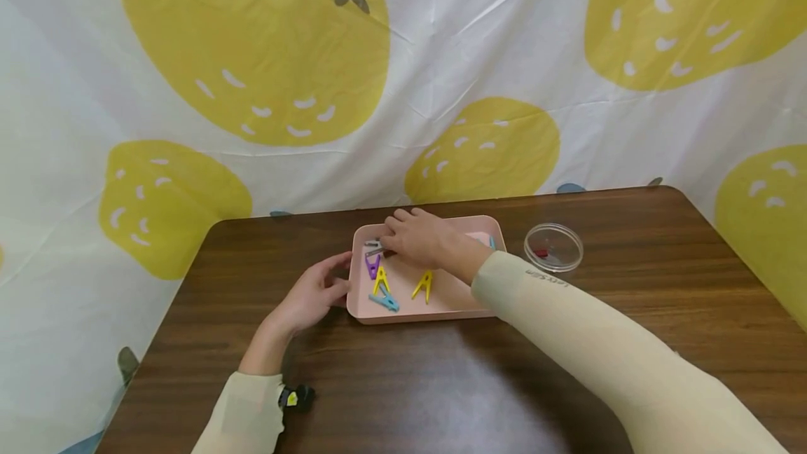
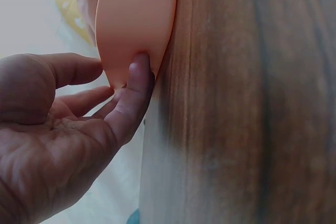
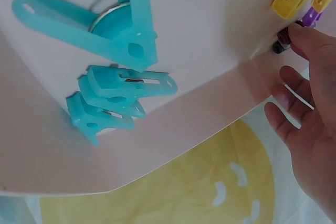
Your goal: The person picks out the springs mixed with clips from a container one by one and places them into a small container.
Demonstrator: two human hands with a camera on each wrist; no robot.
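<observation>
A: Logging the pink tray (image 1: 435, 310) first. It sits mid-bench (image 1: 441, 384), with clothes pegs inside: a purple peg (image 1: 372, 266), two yellow pegs (image 1: 424, 285), a teal peg (image 1: 384, 302), and more teal pegs (image 3: 118, 95) bunched at the far wall in the right wrist view.

B: Hands?

A: Right hand (image 1: 417, 238) reaches into the tray's far left corner. Its fingers (image 3: 310, 43) touch a small dark clip (image 3: 282, 41) beside the purple peg; I cannot tell whether the grip has closed on it. Left hand (image 1: 313, 294) braces the tray's left wall, fingers relaxed, one fingertip (image 2: 139, 66) pressed on the rim.

B: Advice for the step?

A: My judgement: keep the left hand steadying the tray, and pinch the clip by its sides so neighbouring pegs stay put.

B: Surroundings?

A: A clear round dish (image 1: 553, 247) stands right of the tray, apart from it.
</observation>
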